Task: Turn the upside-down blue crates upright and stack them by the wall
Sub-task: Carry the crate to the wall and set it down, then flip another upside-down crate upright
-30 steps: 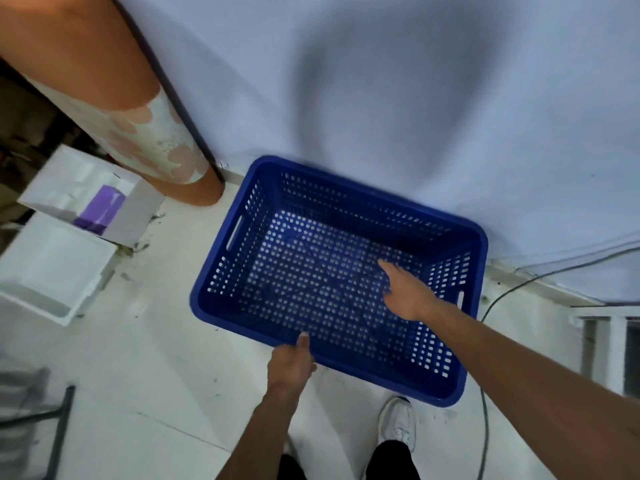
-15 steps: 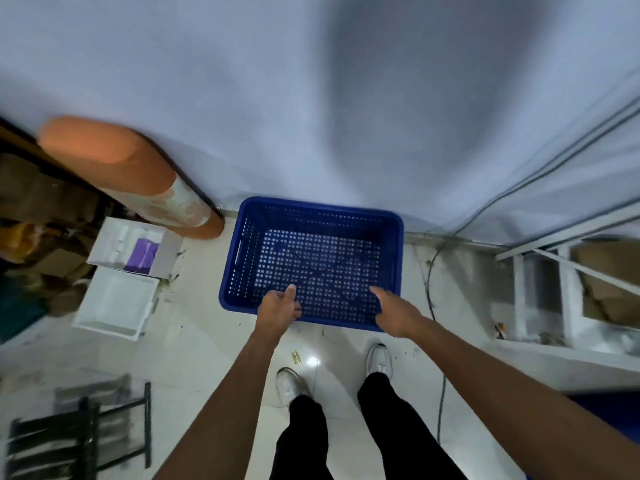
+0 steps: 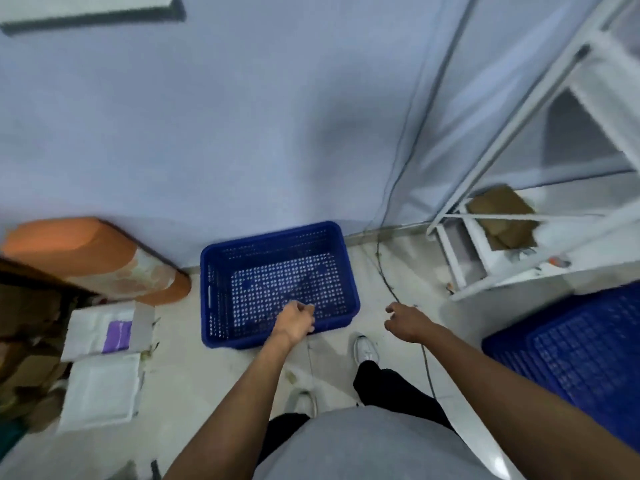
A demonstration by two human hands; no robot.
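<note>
The upright crate point(image 3: 277, 285) sat against the wall point(image 3: 207, 133), just ahead of the left hand point(image 3: 294, 322), whose curled fingers overlapped its near rim; whether they gripped was unclear; the right hand point(image 3: 407, 322) hung loosely spread and empty, beside the crate's right.

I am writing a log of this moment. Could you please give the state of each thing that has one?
Blue crate by the wall: upright, open side up, empty.
Second blue crate: upside down, base up.
Left hand: at the upright crate's near rim.
Right hand: open, holding nothing.
White box: open.
</note>
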